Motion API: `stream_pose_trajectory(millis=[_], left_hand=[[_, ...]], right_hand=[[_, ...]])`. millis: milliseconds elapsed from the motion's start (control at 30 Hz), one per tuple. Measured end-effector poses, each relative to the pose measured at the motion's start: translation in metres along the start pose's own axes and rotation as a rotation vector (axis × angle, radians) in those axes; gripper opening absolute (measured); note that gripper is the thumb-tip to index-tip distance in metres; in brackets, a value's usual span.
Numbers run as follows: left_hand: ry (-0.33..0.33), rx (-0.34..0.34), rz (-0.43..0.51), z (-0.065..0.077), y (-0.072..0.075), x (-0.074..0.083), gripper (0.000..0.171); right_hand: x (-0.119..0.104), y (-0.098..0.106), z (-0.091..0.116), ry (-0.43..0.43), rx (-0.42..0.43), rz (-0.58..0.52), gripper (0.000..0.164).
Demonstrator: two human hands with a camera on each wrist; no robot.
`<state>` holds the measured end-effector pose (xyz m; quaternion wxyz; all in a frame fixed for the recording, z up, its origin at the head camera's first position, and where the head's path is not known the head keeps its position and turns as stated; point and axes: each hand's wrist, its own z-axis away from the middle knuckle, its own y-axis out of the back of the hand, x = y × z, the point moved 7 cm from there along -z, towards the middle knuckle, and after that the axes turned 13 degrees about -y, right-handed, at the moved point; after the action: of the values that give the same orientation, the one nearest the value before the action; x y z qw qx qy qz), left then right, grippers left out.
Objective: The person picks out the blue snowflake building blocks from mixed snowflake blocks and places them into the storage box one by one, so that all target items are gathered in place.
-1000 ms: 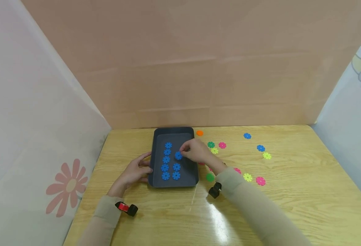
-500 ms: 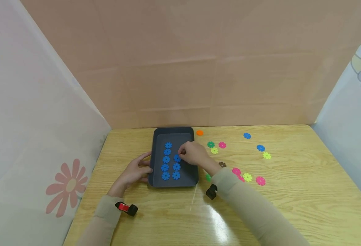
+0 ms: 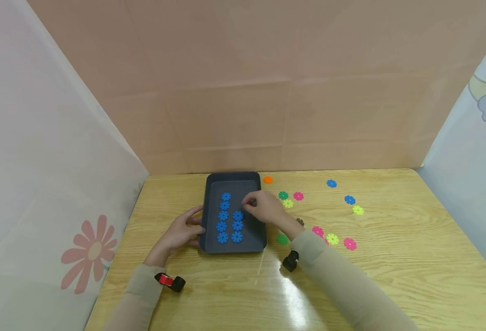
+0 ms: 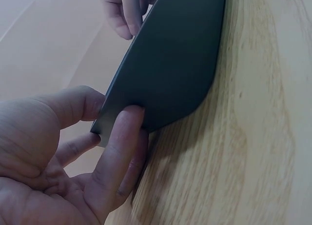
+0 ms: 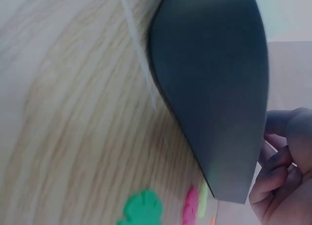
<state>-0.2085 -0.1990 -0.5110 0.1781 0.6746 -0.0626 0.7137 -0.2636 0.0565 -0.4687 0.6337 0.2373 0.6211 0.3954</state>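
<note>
A dark grey tray [image 3: 255, 246] stands on the table with several blue notched discs [image 3: 237, 225] in two columns, the left column longer. My left hand [image 3: 180, 233] grips the tray's left side; in the left wrist view its fingers [image 4: 124, 132] press the outer wall and the rim. Over the right half of the tray hovers my right hand [image 3: 265, 208], fingers loosely curled and nothing held between them. Just below its fingertips lies the top disc of the right column [image 3: 237, 215]. The right wrist view shows the curled fingers [image 5: 273, 181] beyond the tray's wall.
Right of the tray lie loose notched discs: orange [image 3: 268, 179], pink [image 3: 350, 244], yellow [image 3: 332, 239], green [image 3: 283, 239], brown [image 3: 300, 222] and two blue [image 3: 331, 183]. Some sit near or under my right forearm. A tan backdrop [image 3: 284, 115] rises behind the table.
My right hand has put a blue disc down at the top of the right column, let it go and drawn back slightly. The left hand has stayed on the tray's side.
</note>
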Motion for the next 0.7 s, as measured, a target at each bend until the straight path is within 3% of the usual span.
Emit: stream_pose_trajectory(millis=[300, 700], left_hand=[[-0.006, -0.005, 0.011, -0.003, -0.002, 0.000, 0.077], [0.000, -0.001, -0.005, -0.002, 0.000, 0.000, 0.077]], right_hand=[[0.026, 0.033, 0.013, 0.017, 0.058, -0.095, 0.017], [0.100, 0.076, 0.027, -0.102, 0.133, -0.094, 0.023]])
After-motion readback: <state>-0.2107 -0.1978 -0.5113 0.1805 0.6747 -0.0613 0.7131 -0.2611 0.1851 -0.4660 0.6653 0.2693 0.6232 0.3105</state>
